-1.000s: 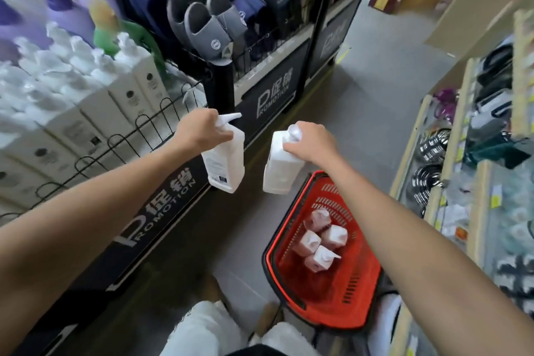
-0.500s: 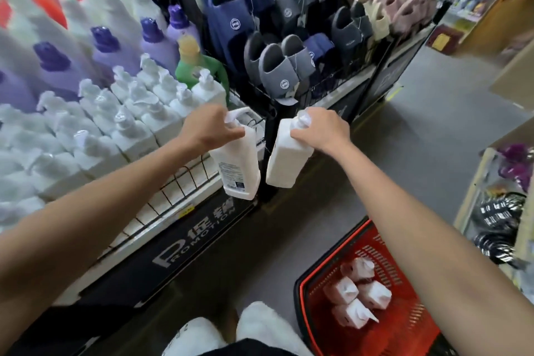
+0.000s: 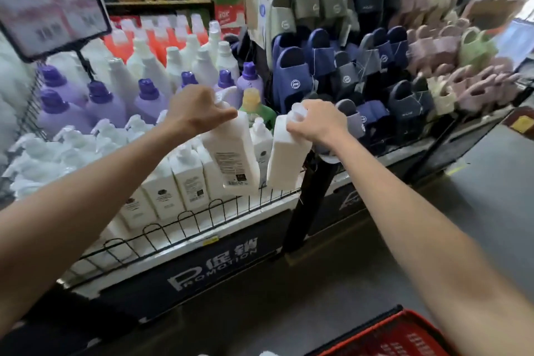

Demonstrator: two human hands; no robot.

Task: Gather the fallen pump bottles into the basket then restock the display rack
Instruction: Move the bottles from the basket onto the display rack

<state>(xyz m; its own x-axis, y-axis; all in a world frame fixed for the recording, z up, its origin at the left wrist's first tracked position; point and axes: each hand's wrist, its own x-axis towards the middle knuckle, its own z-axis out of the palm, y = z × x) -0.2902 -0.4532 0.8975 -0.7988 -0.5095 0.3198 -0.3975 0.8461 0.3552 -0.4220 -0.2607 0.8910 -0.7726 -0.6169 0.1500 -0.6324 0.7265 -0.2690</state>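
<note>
My left hand (image 3: 196, 110) grips the pump top of a white pump bottle (image 3: 231, 156), which hangs label-outward over the right end of the display rack (image 3: 185, 217). My right hand (image 3: 315, 121) grips the pump of a second white pump bottle (image 3: 286, 153), held just to the right of the first, above the rack's wire front near its black corner post. Rows of matching white pump bottles (image 3: 185, 179) stand in the rack below and left of my hands. A corner of the red basket (image 3: 404, 338) shows at the bottom right; its contents are out of view.
Purple-capped bottles (image 3: 101, 101) and taller white bottles fill the rack behind. A green bottle (image 3: 257, 110) stands just beyond my hands. Slippers (image 3: 361, 66) hang on the neighbouring rack to the right. A price sign (image 3: 49, 3) leans at the upper left. Grey floor lies to the right.
Both hands have lifted their bottles up and forward from over the basket to above the rack's right end. The view has tilted up, leaving only a corner of the basket.
</note>
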